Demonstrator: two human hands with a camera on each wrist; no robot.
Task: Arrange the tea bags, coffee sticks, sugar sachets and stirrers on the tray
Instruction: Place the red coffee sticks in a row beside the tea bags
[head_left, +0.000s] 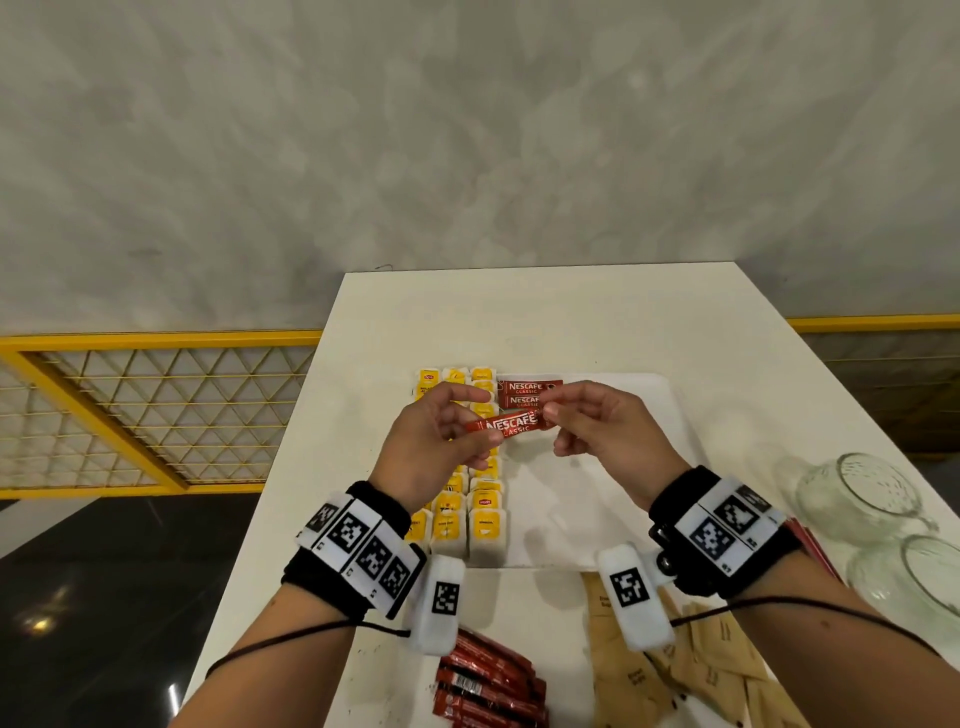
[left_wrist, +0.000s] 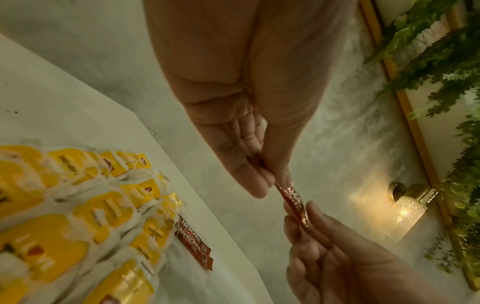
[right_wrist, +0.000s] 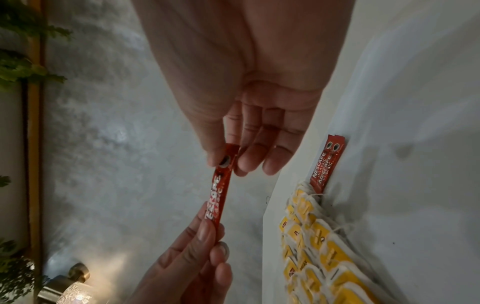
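Both hands hold one red coffee stick (head_left: 506, 425) (left_wrist: 293, 202) (right_wrist: 221, 185) level above the white tray (head_left: 623, 467). My left hand (head_left: 441, 436) pinches its left end and my right hand (head_left: 587, 421) pinches its right end between thumb and forefinger. Two more coffee sticks (head_left: 529, 394) (right_wrist: 326, 162) lie side by side at the tray's far edge. Rows of yellow tea bags (head_left: 467, 509) (left_wrist: 78, 205) (right_wrist: 324, 246) fill the tray's left part. Loose coffee sticks (head_left: 488, 686) and brown sugar sachets (head_left: 701, 670) lie on the table in front of the tray.
Two clear glass jars (head_left: 862, 493) stand at the table's right edge. The white table (head_left: 519, 322) ends on the left above a yellow mesh railing (head_left: 130, 415). A lit wall lamp (left_wrist: 407, 207) and green foliage (left_wrist: 441, 61) show in the wrist views.
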